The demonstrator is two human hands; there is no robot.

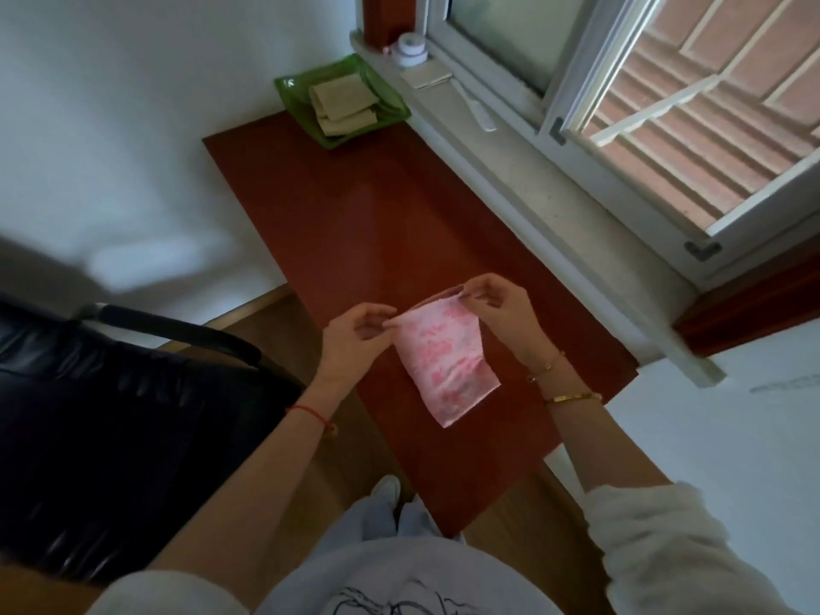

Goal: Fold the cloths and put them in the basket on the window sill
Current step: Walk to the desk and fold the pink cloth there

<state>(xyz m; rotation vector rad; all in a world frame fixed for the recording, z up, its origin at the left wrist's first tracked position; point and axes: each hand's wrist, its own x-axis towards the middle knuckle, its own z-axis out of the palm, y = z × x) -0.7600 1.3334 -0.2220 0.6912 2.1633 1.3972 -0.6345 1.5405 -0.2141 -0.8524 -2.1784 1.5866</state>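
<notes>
Pink cloth [443,361] is held over the worktop [377,224] in the head view; the left hand [355,335] and right hand [492,304] each have a pinch grip on a top corner. The basket [284,84] sits well apart, by the sill [510,170]. If one corner slips, the fold would likely skew. A loose fold could open on the way there.

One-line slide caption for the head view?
Left hand and right hand pinch the pink cloth by its top corners; folded beige cloths lie in the green basket.
</notes>
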